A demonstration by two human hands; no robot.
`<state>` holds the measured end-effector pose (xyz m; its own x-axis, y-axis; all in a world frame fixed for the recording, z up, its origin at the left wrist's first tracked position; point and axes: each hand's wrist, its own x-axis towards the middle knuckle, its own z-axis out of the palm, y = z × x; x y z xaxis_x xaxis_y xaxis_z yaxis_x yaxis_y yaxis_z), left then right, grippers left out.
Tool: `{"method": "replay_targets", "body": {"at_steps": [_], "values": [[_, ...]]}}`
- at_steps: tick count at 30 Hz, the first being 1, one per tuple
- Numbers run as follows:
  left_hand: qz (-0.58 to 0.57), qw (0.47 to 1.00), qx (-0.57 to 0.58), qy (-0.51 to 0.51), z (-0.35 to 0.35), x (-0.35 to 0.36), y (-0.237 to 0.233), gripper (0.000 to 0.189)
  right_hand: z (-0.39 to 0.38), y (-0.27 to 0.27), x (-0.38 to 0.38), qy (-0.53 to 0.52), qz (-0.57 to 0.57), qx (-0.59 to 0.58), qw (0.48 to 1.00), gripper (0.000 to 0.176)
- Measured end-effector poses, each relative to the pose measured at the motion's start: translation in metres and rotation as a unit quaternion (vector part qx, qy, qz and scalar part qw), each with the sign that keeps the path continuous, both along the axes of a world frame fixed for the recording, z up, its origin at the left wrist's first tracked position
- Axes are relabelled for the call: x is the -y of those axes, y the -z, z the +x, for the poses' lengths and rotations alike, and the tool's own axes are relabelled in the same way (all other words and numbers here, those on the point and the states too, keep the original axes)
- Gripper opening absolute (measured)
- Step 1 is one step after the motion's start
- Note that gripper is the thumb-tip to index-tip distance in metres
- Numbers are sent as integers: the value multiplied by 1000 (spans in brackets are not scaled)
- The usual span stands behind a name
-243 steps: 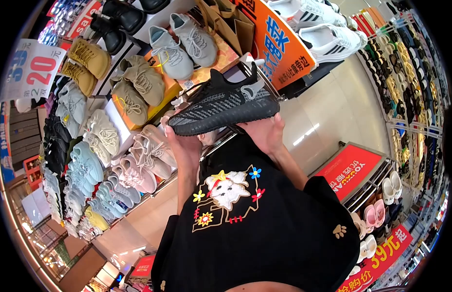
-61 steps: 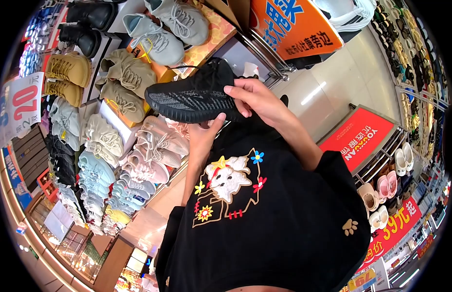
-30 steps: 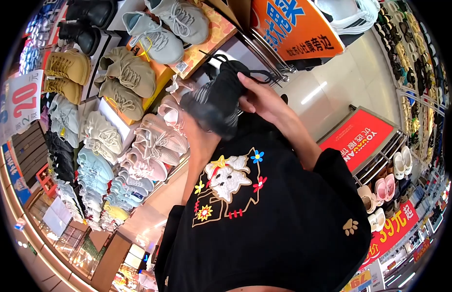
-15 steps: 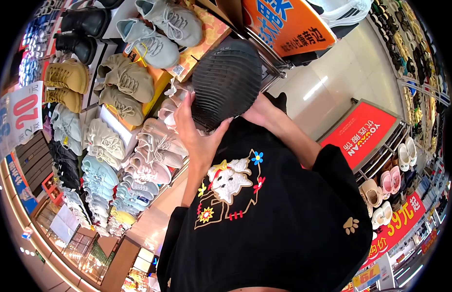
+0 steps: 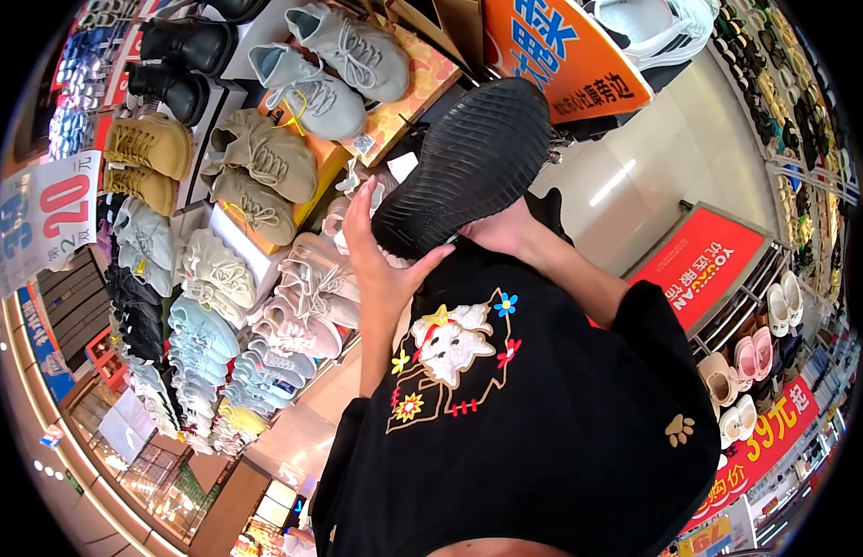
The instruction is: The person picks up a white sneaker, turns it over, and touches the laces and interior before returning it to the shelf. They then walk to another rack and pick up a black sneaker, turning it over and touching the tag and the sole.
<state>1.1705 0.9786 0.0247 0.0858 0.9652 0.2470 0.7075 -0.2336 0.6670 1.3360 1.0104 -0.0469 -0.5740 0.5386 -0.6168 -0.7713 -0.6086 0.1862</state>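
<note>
A black shoe (image 5: 478, 153) is held up in front of my chest, its ridged black sole turned toward me. My left hand (image 5: 387, 274) wraps around the lower, narrower end, fingers along its left edge and thumb at the bottom. From underneath, my right hand (image 5: 507, 226) grips the shoe's right side; most of its fingers are hidden behind the shoe. Left of my left hand, pale pink sneakers (image 5: 315, 283) sit on the display. Grey lace-up sneakers (image 5: 329, 97) on a patterned box are beyond the shoe, to the upper left.
Rows of shoes fill the rack at left, with tan boots (image 5: 153, 148) and a price sign (image 5: 51, 218). An orange sign (image 5: 580, 65) stands behind the shoe. At right are a red sign (image 5: 700, 265) and a rack with pink clogs (image 5: 753, 357).
The shoe has tilted so that more of its sole's length shows, its wide end now further up and right. Both hands keep hold of it. The whole view has shifted slightly.
</note>
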Motion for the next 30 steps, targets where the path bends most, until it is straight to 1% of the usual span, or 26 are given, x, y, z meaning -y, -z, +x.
{"method": "replay_targets", "body": {"at_steps": [1, 2, 3, 4, 5, 6, 7, 8, 9, 10, 11, 12, 13, 14, 15, 16, 19, 20, 22, 23, 24, 25, 26, 27, 29, 30], "values": [[-13, 1000, -11, 22, -5, 1, 2, 102, -2, -8, -2, -1, -4, 30, 1000, 41], [-13, 1000, -11, 23, -9, 4, 6, 102, -2, -15, -4, -3, -8, 60, 998, 41], [-31, 999, -24, 25, -12, 7, 12, 101, -6, -1, 1, -4, -8, 60, 998, 41], [-48, 998, -37, 26, -14, 9, 14, 101, -12, 27, 10, -27, 205, 197, 958, 41], [-48, 998, -36, 20, -14, 10, 14, 101, -15, 30, 9, -50, 406, 320, 855, 41], [-36, 999, -36, 9, -13, 10, 12, 101, -10, 31, 7, -56, 408, 317, 854, 41], [-24, 999, -36, -2, -12, 10, 11, 101, 0, 31, 4, -37, 285, 76, 955, 40], [-24, 999, -37, -8, -9, 12, 12, 101, 5, 22, -3, -14, 137, -169, 976, 38], [-19, 999, 2, -32, -5, 13, 13, 100, 3, 10, -7, -17, 137, -171, 975, 38], [-14, 998, 42, -54, -1, 13, 15, 100, 0, -2, -10, -33, 111, -91, 989, 40], [-15, 998, 41, -54, 4, 12, 15, 100, -2, -7, -11, -47, 83, -9, 995, 42], [-23, 996, 41, -79, 8, 12, 14, 98, -2, -1, -11, -47, 82, -10, 995, 42], [-33, 993, 41, -104, 11, 12, 13, 96, -1, 9, -10, -51, 134, -29, 989, 41], [-36, 993, 41, -103, 11, 12, 11, 96, -1, 12, -10, -54, 184, -47, 980, 41], [-43, 995, 11, -93, 12, 10, 7, 93, -1, 10, -10, -57, 169, -20, 984, 42], [-50, 995, -20, -83, 12, 8, 4, 90, 0, 10, -10, -54, 169, -20, 984, 42], [-53, 997, 5, -51, 12, 6, -2, 85, 4, 13, -9, -49, 172, -21, 984, 43], [-54, 997, 3, -48, 13, 6, -2, 85, 7, 18, -10, -57, 191, -18, 980, 44], [-121, 979, 144, -80, 14, 6, -3, 74, 9, 20, -11, -62, 210, -16, 976, 46], [-114, 979, 143, -90, 16, 4, -1, 60, 10, 17, -12, -76, 215, -15, 973, 47], [-115, 979, 142, -86, 16, 2, -2, 60, 12, 15, -13, -91, 221, -13, 971, 48], [-119, 984, 103, -83, 17, 0, -5, 56, 12, 21, -12, -86, 240, -37, 966, 48], [-122, 987, 64, -79, 18, -2, -8, 51, 12, 21, -12, -84, 239, -36, 967, 48], [-123, 987, 64, -77, 18, -3, -9, 51, 12, 20, -12, -91, 231, -24, 968, 47], [-153, 984, 56, -77, 19, -3, -11, 42, 14, 17, -12, -97, 223, -10, 970, 46], [-153, 984, 57, -77, 19, -2, -12, 42, 14, 14, -12, -105, 222, 8, 969, 46]]}}
